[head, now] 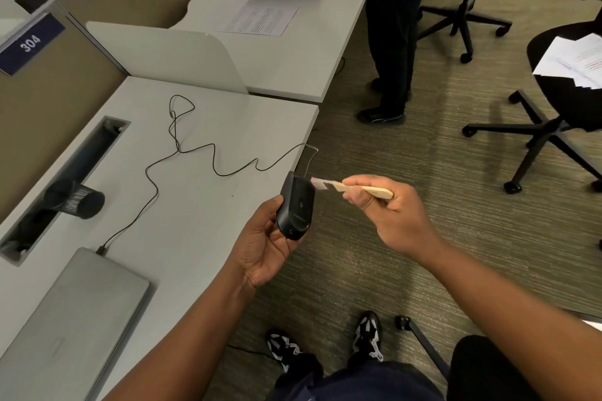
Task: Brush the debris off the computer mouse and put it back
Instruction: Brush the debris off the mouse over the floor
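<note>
My left hand (265, 246) holds a black wired computer mouse (294, 207) tilted in the air beyond the grey desk's (202, 212) right edge, over the carpet. Its thin black cable (182, 153) snakes back across the desk to a closed grey laptop (75, 316). My right hand (394, 215) grips a small brush with a pale wooden handle (365, 189). The light bristles (318, 183) point left and meet the front top corner of the mouse.
A dark mesh cup (81, 202) lies by the desk's cable slot (65, 185). Another person (391, 42) stands at the adjoining desk (286, 52). Black office chairs (560, 101) with papers stand on the carpet to the right. My feet (325, 345) are below.
</note>
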